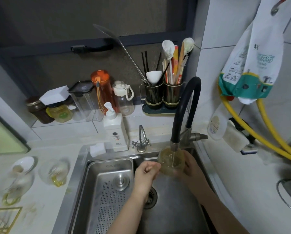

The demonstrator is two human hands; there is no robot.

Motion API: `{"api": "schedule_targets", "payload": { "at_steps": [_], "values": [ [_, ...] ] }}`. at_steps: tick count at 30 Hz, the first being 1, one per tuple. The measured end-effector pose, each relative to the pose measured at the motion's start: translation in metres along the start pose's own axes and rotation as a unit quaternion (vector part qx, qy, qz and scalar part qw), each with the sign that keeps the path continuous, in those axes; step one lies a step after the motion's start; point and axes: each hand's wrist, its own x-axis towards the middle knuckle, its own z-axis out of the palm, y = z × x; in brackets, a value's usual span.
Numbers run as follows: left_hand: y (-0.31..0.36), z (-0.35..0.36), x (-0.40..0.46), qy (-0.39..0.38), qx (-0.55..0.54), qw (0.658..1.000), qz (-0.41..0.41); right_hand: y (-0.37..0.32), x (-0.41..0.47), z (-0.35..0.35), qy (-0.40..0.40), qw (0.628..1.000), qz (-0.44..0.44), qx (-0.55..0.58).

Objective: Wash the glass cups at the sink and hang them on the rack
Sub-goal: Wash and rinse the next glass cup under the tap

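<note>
My right hand (191, 164) wraps the amber-tinted glass cup (171, 162) from its 3 o'clock side, fingers curled round the wall, and holds it mouth-up right under the nozzle of the black faucet (183, 105), where a thin stream of water falls into it. My left hand (145, 173) sits at the cup's 9 o'clock, curled into a loose fist with the knuckles touching or nearly touching the glass; I cannot tell whether it pinches the rim or holds nothing. Both forearms rise from 6 o'clock across the sink (175, 208), the left one passing over the drain (150, 197). The cup hangs close to the back wall of the basin, with open basin below and toward me. At 9 o'clock of my left hand the perforated steel tray (107, 191) fills the left part of the sink, its near edge just beside my wrist. Behind the cup, at 11 o'clock, stand the small tap (141, 139) and a white soap bottle (116, 130). Further out at 9 o'clock, on the counter (45, 200), two more glass cups (53, 171) with yellow handles lie blurred, and a gold wire rack (4, 218) shows at the frame's lower left corner.
</note>
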Motion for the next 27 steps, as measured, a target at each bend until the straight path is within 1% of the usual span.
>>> {"api": "schedule_targets", "payload": {
  "at_steps": [3,7,11,13,16,18,20,22,25,27],
  "values": [
    [-0.003,-0.004,-0.005,-0.005,0.006,1.000,0.003,0.003,-0.007,0.002,0.025,1.000,-0.006,0.011],
    [0.000,-0.015,0.001,0.015,0.013,1.000,0.004,0.008,-0.001,0.011,-0.006,1.000,-0.003,0.015],
    [0.000,-0.011,0.001,-0.014,0.051,0.999,0.011,0.007,0.002,0.001,-0.007,1.000,-0.015,0.012],
    [-0.002,-0.012,0.000,-0.016,0.078,0.997,0.013,0.009,0.000,0.000,-0.011,1.000,-0.017,0.018],
    [-0.003,-0.017,-0.001,0.015,0.125,0.991,0.039,0.018,-0.005,0.004,-0.016,0.999,0.010,0.035],
    [-0.003,-0.018,-0.004,0.034,0.163,0.984,0.064,0.022,-0.007,0.006,-0.011,0.999,0.015,0.027],
    [-0.003,-0.018,-0.007,0.049,0.215,0.971,0.093,0.024,-0.008,0.009,-0.015,1.000,0.019,0.019],
    [0.001,-0.017,-0.012,0.056,0.285,0.948,0.129,0.025,-0.010,0.010,-0.003,0.999,0.040,0.036],
    [0.005,-0.016,-0.018,0.050,0.396,0.891,0.215,0.026,-0.014,0.013,0.004,0.995,0.063,0.077],
    [0.004,-0.016,-0.020,0.043,0.436,0.862,0.255,0.026,-0.015,0.015,0.000,0.994,0.071,0.087]
  ]
}}
